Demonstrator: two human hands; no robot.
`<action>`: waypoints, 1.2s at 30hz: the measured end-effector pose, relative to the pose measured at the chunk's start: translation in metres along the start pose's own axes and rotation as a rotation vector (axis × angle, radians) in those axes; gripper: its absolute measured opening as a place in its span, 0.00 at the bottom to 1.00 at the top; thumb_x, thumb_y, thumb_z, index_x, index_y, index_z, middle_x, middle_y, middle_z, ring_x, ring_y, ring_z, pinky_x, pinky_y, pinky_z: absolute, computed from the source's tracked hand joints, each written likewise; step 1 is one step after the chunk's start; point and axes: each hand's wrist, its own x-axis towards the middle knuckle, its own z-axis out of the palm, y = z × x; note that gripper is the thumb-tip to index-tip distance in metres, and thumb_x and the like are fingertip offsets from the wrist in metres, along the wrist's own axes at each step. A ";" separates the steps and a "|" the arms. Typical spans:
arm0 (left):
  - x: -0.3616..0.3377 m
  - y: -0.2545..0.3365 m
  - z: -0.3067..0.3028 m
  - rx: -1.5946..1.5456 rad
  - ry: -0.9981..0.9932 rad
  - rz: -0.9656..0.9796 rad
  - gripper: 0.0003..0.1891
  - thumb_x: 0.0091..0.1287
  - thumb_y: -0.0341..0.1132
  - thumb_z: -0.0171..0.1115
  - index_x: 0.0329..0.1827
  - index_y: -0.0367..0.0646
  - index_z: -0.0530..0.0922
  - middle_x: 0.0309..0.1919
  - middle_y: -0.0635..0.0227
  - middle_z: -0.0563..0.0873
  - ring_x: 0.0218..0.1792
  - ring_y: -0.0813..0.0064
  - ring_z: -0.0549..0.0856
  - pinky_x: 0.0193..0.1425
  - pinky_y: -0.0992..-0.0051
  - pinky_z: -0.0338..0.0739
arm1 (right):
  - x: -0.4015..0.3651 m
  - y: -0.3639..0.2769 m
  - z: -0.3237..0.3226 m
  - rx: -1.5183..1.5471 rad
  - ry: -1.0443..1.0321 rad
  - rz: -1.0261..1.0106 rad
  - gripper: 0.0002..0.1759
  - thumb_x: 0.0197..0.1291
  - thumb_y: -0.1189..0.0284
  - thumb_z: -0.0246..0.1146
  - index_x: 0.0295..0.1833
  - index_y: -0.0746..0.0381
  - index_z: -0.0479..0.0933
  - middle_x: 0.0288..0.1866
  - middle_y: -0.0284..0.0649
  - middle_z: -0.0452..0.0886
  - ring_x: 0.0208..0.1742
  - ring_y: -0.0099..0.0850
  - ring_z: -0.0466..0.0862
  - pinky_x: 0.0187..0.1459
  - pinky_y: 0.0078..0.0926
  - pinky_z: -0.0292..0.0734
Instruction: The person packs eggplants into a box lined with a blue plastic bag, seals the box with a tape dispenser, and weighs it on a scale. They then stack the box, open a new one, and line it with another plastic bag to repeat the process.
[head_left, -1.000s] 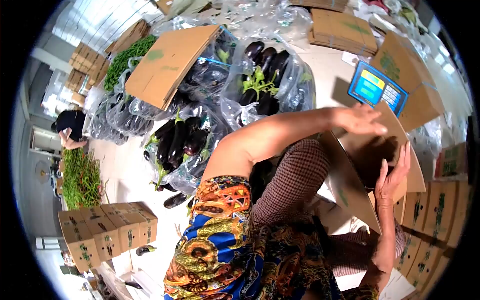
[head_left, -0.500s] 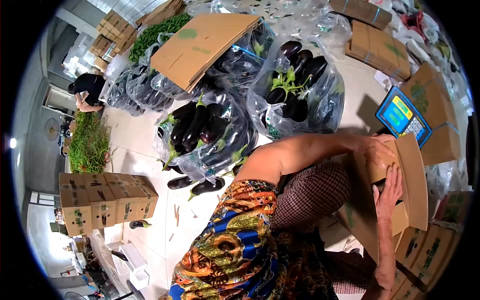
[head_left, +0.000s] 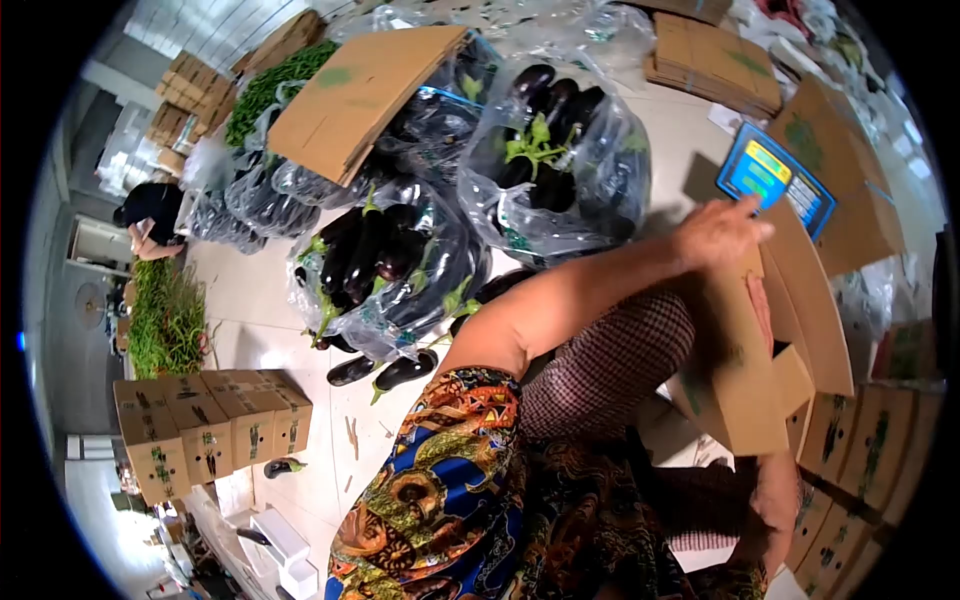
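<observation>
the pale floor (head_left: 270, 310) carries clear bags of aubergines (head_left: 400, 270) from 9 to 12 o'clock. at 3 o'clock an open cardboard box (head_left: 745, 400) stands against the person's lap, with a blue scale (head_left: 775, 180) just beyond it at 2. the left hand (head_left: 720, 235) lies on the top edge of the box's flap, fingers drawn together. the right hand (head_left: 765, 310) reaches behind that flap, mostly hidden; i cannot tell its grip.
</observation>
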 end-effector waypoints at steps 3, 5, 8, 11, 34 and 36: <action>0.007 -0.011 0.015 0.011 -0.090 -0.045 0.28 0.73 0.52 0.48 0.63 0.35 0.69 0.49 0.47 0.83 0.51 0.47 0.81 0.53 0.58 0.76 | -0.004 -0.018 -0.035 0.433 0.090 0.290 0.20 0.69 0.67 0.54 0.60 0.68 0.74 0.65 0.49 0.73 0.65 0.39 0.73 0.65 0.33 0.66; 0.024 -0.074 0.045 0.029 0.016 0.449 0.21 0.74 0.45 0.47 0.61 0.40 0.71 0.45 0.51 0.83 0.42 0.53 0.84 0.44 0.62 0.80 | -0.012 -0.027 -0.076 0.367 0.027 0.403 0.19 0.68 0.68 0.57 0.57 0.70 0.76 0.55 0.47 0.82 0.54 0.37 0.81 0.58 0.31 0.73; 0.029 -0.107 0.048 0.546 0.096 0.587 0.14 0.72 0.36 0.50 0.57 0.46 0.74 0.43 0.53 0.82 0.34 0.55 0.85 0.34 0.64 0.83 | -0.039 -0.022 -0.137 0.726 -0.053 0.642 0.18 0.67 0.66 0.59 0.56 0.67 0.78 0.49 0.42 0.84 0.46 0.30 0.83 0.51 0.29 0.77; 0.037 -0.111 0.049 0.642 0.054 0.475 0.14 0.70 0.35 0.51 0.57 0.47 0.74 0.46 0.52 0.81 0.36 0.54 0.86 0.33 0.65 0.83 | -0.042 -0.023 -0.178 0.195 0.255 0.436 0.22 0.65 0.61 0.61 0.58 0.66 0.77 0.50 0.47 0.83 0.50 0.36 0.83 0.51 0.31 0.77; 0.043 -0.041 0.022 -0.465 -0.447 -0.254 0.30 0.74 0.54 0.48 0.72 0.47 0.60 0.68 0.61 0.67 0.68 0.65 0.66 0.70 0.64 0.64 | -0.076 -0.036 -0.070 -0.352 -0.005 0.355 0.39 0.66 0.44 0.50 0.73 0.61 0.61 0.78 0.44 0.55 0.75 0.48 0.57 0.68 0.49 0.55; 0.048 -0.044 0.023 -0.406 -0.468 -0.233 0.30 0.73 0.54 0.50 0.71 0.47 0.59 0.65 0.61 0.68 0.66 0.65 0.67 0.69 0.65 0.64 | -0.079 -0.032 -0.068 -0.314 0.082 0.438 0.36 0.67 0.46 0.51 0.71 0.61 0.64 0.76 0.45 0.58 0.74 0.47 0.58 0.68 0.49 0.55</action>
